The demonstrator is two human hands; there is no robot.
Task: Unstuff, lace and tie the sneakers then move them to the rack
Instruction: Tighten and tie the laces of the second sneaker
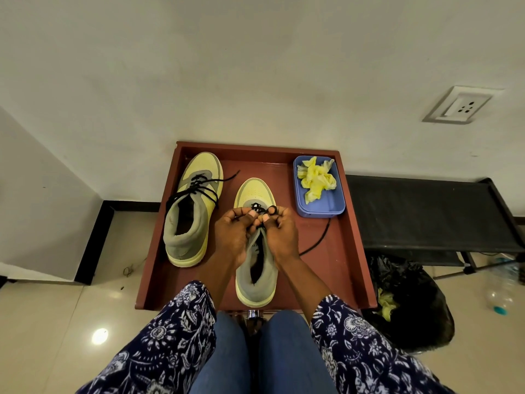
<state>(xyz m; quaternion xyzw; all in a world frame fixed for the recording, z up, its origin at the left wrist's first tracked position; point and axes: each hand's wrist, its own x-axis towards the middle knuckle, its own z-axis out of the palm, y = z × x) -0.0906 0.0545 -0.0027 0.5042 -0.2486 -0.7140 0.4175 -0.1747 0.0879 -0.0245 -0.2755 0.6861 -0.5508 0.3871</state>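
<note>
Head view. Step in hand: lacing or tying the near sneaker (257,280), which lies directly under both hands on the red-brown surface (341,265). Left hand (234,237) and right hand (279,237) each pinch the black lace (265,209). Second sneaker (193,209), left of the left hand, laces loose. Next move likely calls for drawing the lace snug. Black rack (426,214) lies right of the right hand. No legible writing.

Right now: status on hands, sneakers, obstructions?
Left hand and right hand both pinching black lace over near sneaker. Far sneaker laced, ends loose. Blue tub of stuffing set aside, nothing in the way.
</note>
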